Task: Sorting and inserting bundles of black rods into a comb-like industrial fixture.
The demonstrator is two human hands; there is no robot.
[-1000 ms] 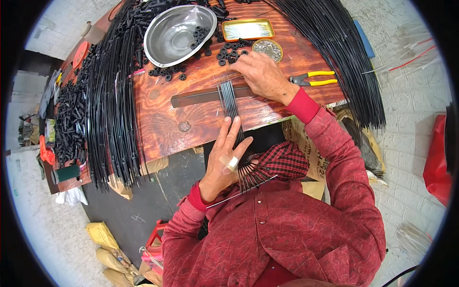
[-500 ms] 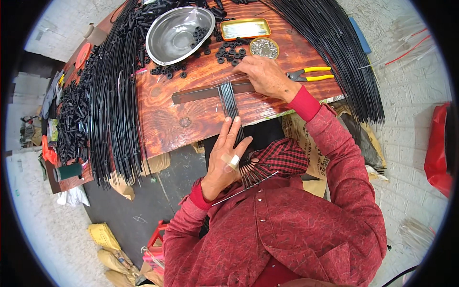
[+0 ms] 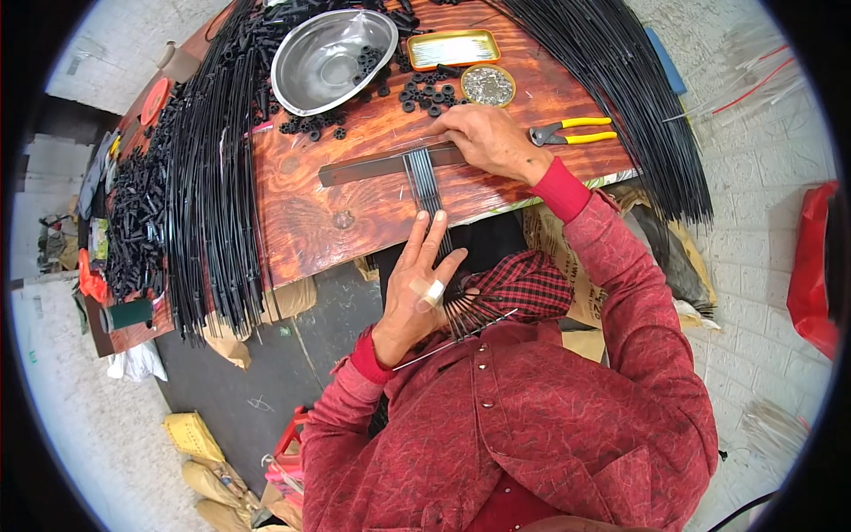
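My left hand (image 3: pixel 417 285) lies flat with its fingers stretched and spread over a row of thin umbrella-like ribs (image 3: pixel 426 197). The ribs run side by side from my lap up onto the table, fanning out below the hand. Their grey upper ends rest across a dark flat bar (image 3: pixel 372 169) on the table. Over the bar's right end, my right hand (image 3: pixel 496 142) is closed in a pinch, with thumb and fingertips together. What it pinches, if anything, is too small to make out. Several black ring-shaped parts (image 3: pixel 430 95) lie just beyond its fingertips.
A metal bowl (image 3: pixel 306 93), a yellow tray of thin pins (image 3: pixel 454 49) and a round dish of small metal bits (image 3: pixel 487 86) stand farther back. Yellow-handled pliers (image 3: pixel 567 132) lie at right. Bundles of black rods (image 3: pixel 208 204) hang over the table edge (image 3: pixel 319 262) at left and right.
Both hands stay almost where they were. The ribs still lie across the bar, and the view has shifted slightly.
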